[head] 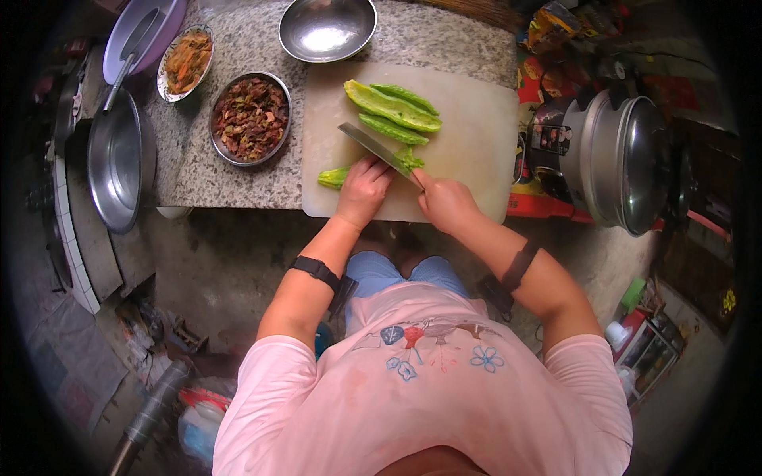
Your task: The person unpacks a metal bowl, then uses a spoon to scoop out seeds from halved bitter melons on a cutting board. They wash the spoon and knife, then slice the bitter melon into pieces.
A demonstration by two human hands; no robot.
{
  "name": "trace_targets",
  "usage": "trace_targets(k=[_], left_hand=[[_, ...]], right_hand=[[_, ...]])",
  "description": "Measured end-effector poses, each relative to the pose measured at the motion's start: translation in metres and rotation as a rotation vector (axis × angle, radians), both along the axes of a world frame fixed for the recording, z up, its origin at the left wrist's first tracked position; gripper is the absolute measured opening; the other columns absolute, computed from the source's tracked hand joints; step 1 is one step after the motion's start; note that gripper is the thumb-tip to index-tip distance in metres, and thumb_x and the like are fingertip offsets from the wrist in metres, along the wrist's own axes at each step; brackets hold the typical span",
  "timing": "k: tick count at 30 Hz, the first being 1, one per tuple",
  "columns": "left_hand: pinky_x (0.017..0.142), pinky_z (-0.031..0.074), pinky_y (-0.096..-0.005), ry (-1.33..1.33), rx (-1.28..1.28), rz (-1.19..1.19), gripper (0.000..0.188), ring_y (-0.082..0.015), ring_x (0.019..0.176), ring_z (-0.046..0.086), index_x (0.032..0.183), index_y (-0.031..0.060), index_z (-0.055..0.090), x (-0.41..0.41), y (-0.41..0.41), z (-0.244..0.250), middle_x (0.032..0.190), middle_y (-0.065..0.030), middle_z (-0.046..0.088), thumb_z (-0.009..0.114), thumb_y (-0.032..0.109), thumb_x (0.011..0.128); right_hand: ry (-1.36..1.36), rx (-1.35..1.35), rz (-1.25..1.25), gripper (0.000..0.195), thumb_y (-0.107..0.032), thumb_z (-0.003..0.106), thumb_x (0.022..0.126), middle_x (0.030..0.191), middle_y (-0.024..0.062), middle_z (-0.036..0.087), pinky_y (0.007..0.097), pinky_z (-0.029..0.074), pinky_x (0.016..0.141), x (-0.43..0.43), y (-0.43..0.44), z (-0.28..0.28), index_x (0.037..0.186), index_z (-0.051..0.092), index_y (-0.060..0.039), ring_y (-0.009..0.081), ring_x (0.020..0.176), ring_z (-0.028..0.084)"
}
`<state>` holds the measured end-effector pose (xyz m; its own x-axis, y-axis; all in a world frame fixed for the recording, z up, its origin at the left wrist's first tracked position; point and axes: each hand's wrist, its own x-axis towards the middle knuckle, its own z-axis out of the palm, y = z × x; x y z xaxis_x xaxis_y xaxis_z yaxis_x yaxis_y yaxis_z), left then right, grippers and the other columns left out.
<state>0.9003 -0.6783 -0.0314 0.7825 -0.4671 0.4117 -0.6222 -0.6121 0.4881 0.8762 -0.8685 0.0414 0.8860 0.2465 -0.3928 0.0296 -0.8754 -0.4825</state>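
Note:
My right hand (446, 201) grips the handle of a kitchen knife (376, 146), its blade slanting up and left over a white cutting board (476, 137). Under my left hand (364, 187) lies a green bitter melon piece (333, 178), pressed to the board, its end showing left of the fingers. Thin green slices (409, 158) sit just beyond the blade, by its handle end. Farther up the board rest several long halved bitter melon pieces (393, 110), one with its hollowed inner side up.
Left of the board are a metal bowl of chopped reddish food (250, 118), a patterned dish of orange-brown food (188, 62), a lilac basin (113, 56) and a metal basin (116, 160). An empty steel bowl (327, 30) stands beyond; a steel-lidded pot (646, 166) is at right.

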Motion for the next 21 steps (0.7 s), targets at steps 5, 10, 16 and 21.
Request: trace_targets(k=[5,10,16,21], left_hand=[[0.086,0.051,-0.0365,-0.017,0.020,0.022,0.023,-0.0248,0.102,0.060,0.095,0.0075,0.071,0.000,0.001,-0.004,0.103,-0.0049,0.066,0.066,0.006,0.073],[0.086,0.052,-0.0370,-0.023,0.000,0.025,0.022,-0.0249,0.102,0.060,0.094,0.0076,0.071,-0.001,0.001,-0.007,0.103,-0.0046,0.066,0.066,0.007,0.073],[0.089,0.051,-0.0362,0.028,0.058,0.007,0.026,-0.0252,0.106,0.059,0.099,0.0065,0.070,-0.002,0.004,0.003,0.106,-0.0052,0.066,0.063,0.007,0.074],[0.093,0.050,-0.0368,0.096,0.056,-0.061,0.030,-0.0268,0.109,0.058,0.104,0.0046,0.069,-0.001,0.015,0.004,0.109,-0.0075,0.065,0.058,0.006,0.076]], right_hand=[[-0.050,0.041,0.022,0.026,-0.012,0.059,0.080,0.072,0.0212,0.066,0.0516,0.051,0.064,0.002,-0.003,0.012,0.105,0.061,-0.0033,0.0402,0.069,0.065],[-0.042,0.035,0.000,0.025,-0.012,0.059,0.080,0.072,0.0214,0.065,0.0515,0.052,0.063,-0.009,-0.004,0.005,0.104,0.061,-0.0039,0.0405,0.068,0.065],[-0.046,0.003,-0.018,0.026,-0.011,0.059,0.080,0.071,0.0222,0.065,0.0516,0.052,0.064,0.010,0.008,-0.001,0.105,0.062,-0.0061,0.0408,0.068,0.065],[-0.033,0.044,0.021,0.024,-0.012,0.059,0.080,0.071,0.0216,0.065,0.0518,0.051,0.064,-0.006,-0.002,0.019,0.103,0.061,-0.0058,0.0404,0.068,0.065]])
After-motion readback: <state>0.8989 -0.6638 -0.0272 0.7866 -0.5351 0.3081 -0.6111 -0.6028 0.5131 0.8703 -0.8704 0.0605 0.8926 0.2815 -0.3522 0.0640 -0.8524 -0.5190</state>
